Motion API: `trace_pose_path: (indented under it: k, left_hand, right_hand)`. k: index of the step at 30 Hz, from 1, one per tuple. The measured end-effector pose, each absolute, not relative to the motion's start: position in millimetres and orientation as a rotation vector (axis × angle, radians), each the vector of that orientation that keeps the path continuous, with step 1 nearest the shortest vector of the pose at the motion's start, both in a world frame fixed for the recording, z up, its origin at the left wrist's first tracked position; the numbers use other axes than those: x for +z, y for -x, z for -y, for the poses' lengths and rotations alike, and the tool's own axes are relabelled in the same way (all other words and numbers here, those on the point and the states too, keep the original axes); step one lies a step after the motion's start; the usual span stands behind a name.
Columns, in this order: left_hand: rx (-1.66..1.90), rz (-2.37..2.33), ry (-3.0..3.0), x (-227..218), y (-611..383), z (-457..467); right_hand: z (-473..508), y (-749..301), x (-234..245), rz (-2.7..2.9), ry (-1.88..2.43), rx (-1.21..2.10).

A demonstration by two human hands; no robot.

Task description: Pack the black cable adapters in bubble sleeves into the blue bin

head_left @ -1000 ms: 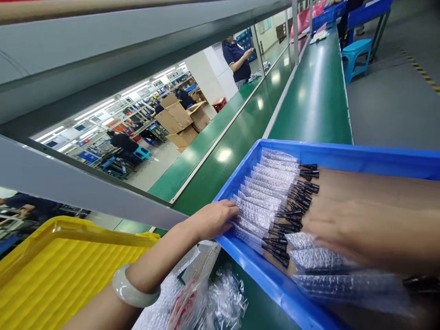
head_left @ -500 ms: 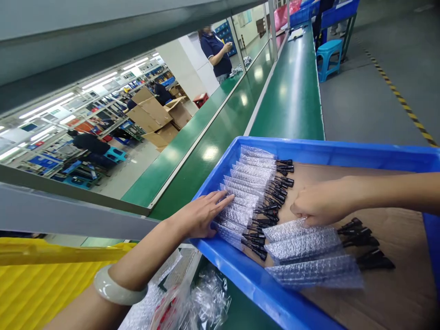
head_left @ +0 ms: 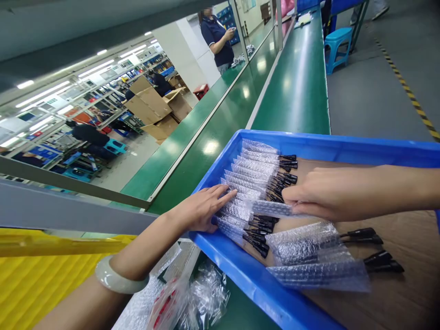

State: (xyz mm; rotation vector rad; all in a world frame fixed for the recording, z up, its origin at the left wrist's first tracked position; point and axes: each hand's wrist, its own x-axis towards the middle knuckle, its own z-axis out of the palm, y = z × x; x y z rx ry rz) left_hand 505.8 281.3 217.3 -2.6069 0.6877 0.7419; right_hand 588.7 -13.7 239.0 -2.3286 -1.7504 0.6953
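Observation:
A blue plastic tray (head_left: 237, 268) lined with brown cardboard holds a row of bubble-wrap bags (head_left: 252, 176) along its left side. Black cable connectors (head_left: 256, 243) stick out of their right ends. My left hand (head_left: 202, 208) reaches over the tray's left wall, fingers stretched out and resting on the row. Over the row's right side, my right hand (head_left: 318, 192) is closed on the end of one bubble-wrap bag (head_left: 270, 207), which lies sideways across the connectors. Nearer me, two more bubble-wrap bags (head_left: 305, 243) with black connectors lie on the cardboard.
Left of the tray are a yellow corrugated bin (head_left: 44, 279) and crumpled clear plastic bags (head_left: 206, 293). A green conveyor bench (head_left: 295, 91) runs away behind it. A blue stool (head_left: 338, 48) stands to its right, and a co-worker (head_left: 218, 39) stands beyond the frame posts.
My right hand has lifted one bag from the loose group and moved it up and left to the row. My left hand stays about where it was.

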Motion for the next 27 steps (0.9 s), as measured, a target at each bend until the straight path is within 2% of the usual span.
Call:
trace_pose_path:
  k: [4,11,15,22,27]
  left_hand:
    - [0.743,-0.727,2.621,218,-509,-281]
    - [0.717,-0.779,2.659,217,-513,-284]
    - [0.688,-0.83,2.705,215,-513,-285]
    - [0.685,-0.826,2.715,213,-511,-290]
    - [0.676,-0.706,2.843,225,-494,-292]
  right_hand:
    - [-13,-570,250,1.908,2.209,0.592]
    - [-71,-535,258,2.202,2.068,0.732]
    - [-77,-535,257,2.145,2.172,0.698]
    - [-49,-546,254,2.053,2.222,0.31]
    - [-26,-545,243,2.128,2.263,0.234]
